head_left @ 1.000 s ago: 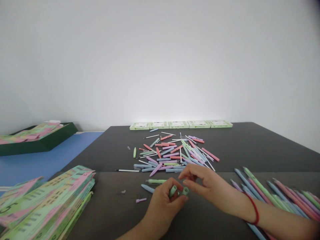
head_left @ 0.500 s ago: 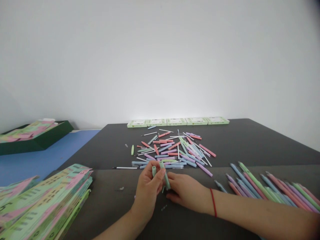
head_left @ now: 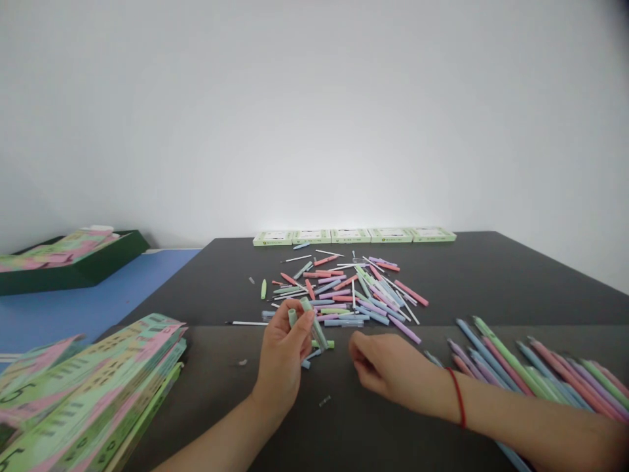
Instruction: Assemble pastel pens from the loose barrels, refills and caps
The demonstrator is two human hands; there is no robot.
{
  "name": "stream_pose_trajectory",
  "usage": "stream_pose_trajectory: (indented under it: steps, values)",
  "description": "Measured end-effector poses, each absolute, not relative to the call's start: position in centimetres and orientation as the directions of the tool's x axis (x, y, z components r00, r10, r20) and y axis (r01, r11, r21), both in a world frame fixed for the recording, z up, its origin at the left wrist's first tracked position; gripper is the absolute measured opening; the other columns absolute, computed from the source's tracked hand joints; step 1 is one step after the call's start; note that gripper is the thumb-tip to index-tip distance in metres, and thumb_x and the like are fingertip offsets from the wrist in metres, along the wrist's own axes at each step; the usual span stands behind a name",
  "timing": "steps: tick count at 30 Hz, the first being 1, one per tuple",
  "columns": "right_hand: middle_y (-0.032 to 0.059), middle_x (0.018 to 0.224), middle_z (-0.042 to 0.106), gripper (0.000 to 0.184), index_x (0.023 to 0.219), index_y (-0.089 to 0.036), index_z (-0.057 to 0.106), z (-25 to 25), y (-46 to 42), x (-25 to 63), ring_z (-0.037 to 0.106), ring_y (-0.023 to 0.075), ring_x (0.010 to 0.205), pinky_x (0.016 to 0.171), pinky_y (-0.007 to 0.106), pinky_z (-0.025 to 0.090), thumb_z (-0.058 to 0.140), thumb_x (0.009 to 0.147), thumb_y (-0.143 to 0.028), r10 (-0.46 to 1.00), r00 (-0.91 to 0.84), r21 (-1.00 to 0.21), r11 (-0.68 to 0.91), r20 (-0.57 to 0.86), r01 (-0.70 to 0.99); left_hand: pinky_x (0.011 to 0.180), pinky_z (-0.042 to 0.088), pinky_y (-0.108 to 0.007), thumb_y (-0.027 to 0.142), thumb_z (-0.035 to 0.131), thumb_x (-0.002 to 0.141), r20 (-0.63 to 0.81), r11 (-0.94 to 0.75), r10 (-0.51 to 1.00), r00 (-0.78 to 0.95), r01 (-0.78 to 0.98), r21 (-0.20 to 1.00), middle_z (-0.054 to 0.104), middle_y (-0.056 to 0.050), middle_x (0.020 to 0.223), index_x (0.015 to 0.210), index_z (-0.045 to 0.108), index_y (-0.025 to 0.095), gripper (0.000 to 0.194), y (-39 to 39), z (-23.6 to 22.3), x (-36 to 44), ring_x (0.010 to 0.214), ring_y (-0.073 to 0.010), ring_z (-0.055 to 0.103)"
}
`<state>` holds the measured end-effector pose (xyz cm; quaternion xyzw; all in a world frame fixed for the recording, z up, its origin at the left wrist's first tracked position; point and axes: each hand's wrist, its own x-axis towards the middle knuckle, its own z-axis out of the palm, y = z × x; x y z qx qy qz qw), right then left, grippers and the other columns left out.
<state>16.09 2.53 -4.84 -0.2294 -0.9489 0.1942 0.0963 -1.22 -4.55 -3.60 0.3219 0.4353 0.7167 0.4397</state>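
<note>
My left hand point(head_left: 282, 357) is raised over the dark table point(head_left: 491, 282), its fingers closed round two pale green pen parts point(head_left: 309, 321) that stick up and to the right. My right hand point(head_left: 386, 370) lies low on the table just to the right, a red cord at its wrist. Its fingers are curled together near the tabletop, and I cannot make out anything in them. Beyond both hands lies a loose heap of pastel pen parts point(head_left: 344, 292): pink, blue, purple and green barrels and thin white refills.
Assembled pastel pens point(head_left: 531, 367) lie fanned at the right. A stack of green and pink cards point(head_left: 93, 387) fills the near left. Flat green boxes point(head_left: 354, 235) line the table's far edge. A dark green tray point(head_left: 73, 265) of cards sits on a blue surface point(head_left: 73, 311).
My hands have come apart: the right hand let go of the green parts and moved right and down to the table. The left hand still holds them and rose slightly.
</note>
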Motion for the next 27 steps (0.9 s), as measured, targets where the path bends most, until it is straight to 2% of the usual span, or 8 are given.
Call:
stream_pose_trajectory:
  steps: [2, 5, 7, 9, 11, 13, 16, 27]
  values:
    - [-0.0048, 0.064, 0.048, 0.011, 0.086, -0.019, 0.047, -5.0, 2.9, 16.0, 0.044, 0.0113, 0.055, 0.052, 0.023, 0.032, 0.043, 0.08, -0.01, 0.594, -0.804, -0.629, 0.635, 0.026, 0.449, 0.038, 0.017, -0.014, 0.026, 0.066, 0.079, 0.073, -0.236, 0.905, -0.418, -0.351, 0.906, 0.03, 0.011, 0.052, 0.079, 0.049, 0.02, 0.018, -4.5, -3.6, -1.4, 0.042, -0.0038, 0.017]
    - [-0.0082, 0.06, 0.039, 0.014, 0.091, -0.02, 0.044, -5.2, 3.7, 15.8, 0.037, 0.0092, 0.047, 0.044, 0.02, 0.029, 0.034, 0.085, -0.012, 0.634, -0.76, -0.87, 0.287, -0.142, 0.402, 0.038, 0.017, -0.015, 0.029, 0.065, 0.08, 0.044, -0.164, 0.926, -0.374, -0.297, 0.941, 0.028, 0.011, 0.052, 0.078, 0.048, 0.02, 0.018, -4.8, -4.4, -0.8, 0.042, -0.0041, 0.018]
    - [-0.0086, 0.061, 0.041, 0.016, 0.099, -0.021, 0.043, -5.1, 4.1, 15.8, 0.034, 0.0081, 0.042, 0.04, 0.019, 0.027, 0.031, 0.088, -0.016, 0.603, -0.769, -0.92, 0.138, -0.215, 0.365, 0.039, 0.018, -0.015, 0.03, 0.062, 0.08, 0.005, -0.078, 0.953, -0.302, -0.231, 0.97, 0.029, 0.011, 0.052, 0.077, 0.047, 0.02, 0.018, -5.2, -5.3, 0.0, 0.042, -0.0042, 0.02]
    - [-0.0062, 0.066, 0.049, 0.021, 0.106, -0.02, 0.045, -4.8, 4.4, 16.2, 0.038, 0.0084, 0.043, 0.041, 0.019, 0.029, 0.031, 0.089, -0.016, 0.604, -0.778, -0.911, 0.2, -0.175, 0.361, 0.041, 0.023, -0.016, 0.027, 0.061, 0.08, -0.014, -0.019, 0.979, -0.202, -0.162, 0.987, 0.032, 0.011, 0.054, 0.076, 0.046, 0.02, 0.017, -5.8, -5.9, 0.9, 0.044, -0.0049, 0.023]
    - [-0.0023, 0.071, 0.057, 0.026, 0.107, -0.02, 0.05, -4.5, 4.8, 16.6, 0.048, 0.0107, 0.052, 0.049, 0.021, 0.036, 0.032, 0.089, -0.015, 0.63, -0.774, -0.797, 0.434, -0.064, 0.419, 0.046, 0.029, -0.017, 0.025, 0.059, 0.078, 0.002, -0.011, 0.994, -0.108, -0.083, 0.996, 0.034, 0.009, 0.056, 0.076, 0.046, 0.02, 0.014, -6.4, -6.1, 1.8, 0.048, -0.0066, 0.028]
    - [0.0009, 0.075, 0.063, 0.025, 0.1, -0.021, 0.057, -4.2, 5.4, 16.8, 0.056, 0.014, 0.065, 0.059, 0.023, 0.039, 0.035, 0.09, -0.015, 0.641, -0.767, -0.558, 0.646, 0.026, 0.52, 0.049, 0.03, -0.019, 0.022, 0.058, 0.077, 0.028, -0.027, 0.999, -0.039, 0.009, 1.0, 0.035, 0.008, 0.057, 0.075, 0.048, 0.019, 0.011, -6.9, -5.8, 2.3, 0.051, -0.0077, 0.031]
    - [0.0031, 0.079, 0.068, 0.021, 0.093, -0.021, 0.063, -3.9, 7.1, 16.1, 0.06, 0.0174, 0.072, 0.064, 0.025, 0.039, 0.043, 0.09, -0.022, 0.644, -0.764, -0.311, 0.735, 0.04, 0.603, 0.046, 0.026, -0.02, 0.016, 0.056, 0.073, 0.041, -0.048, 0.997, 0.069, 0.105, 0.993, 0.034, 0.009, 0.053, 0.075, 0.049, 0.018, 0.008, -7.3, -5.3, 2.6, 0.048, -0.0073, 0.028]
    - [0.0101, 0.089, 0.071, 0.016, 0.094, -0.016, 0.066, -4.2, 12.0, 11.8, 0.065, 0.0238, 0.087, 0.073, 0.03, 0.044, 0.054, 0.087, -0.022, 0.616, -0.786, -0.063, 0.784, -0.048, 0.618, 0.042, 0.018, -0.021, 0.013, 0.054, 0.069, 0.029, -0.049, 0.99, 0.14, 0.136, 0.99, 0.032, 0.01, 0.05, 0.074, 0.047, 0.019, 0.01, -7.1, -5.1, 2.5, 0.044, -0.0068, 0.024]
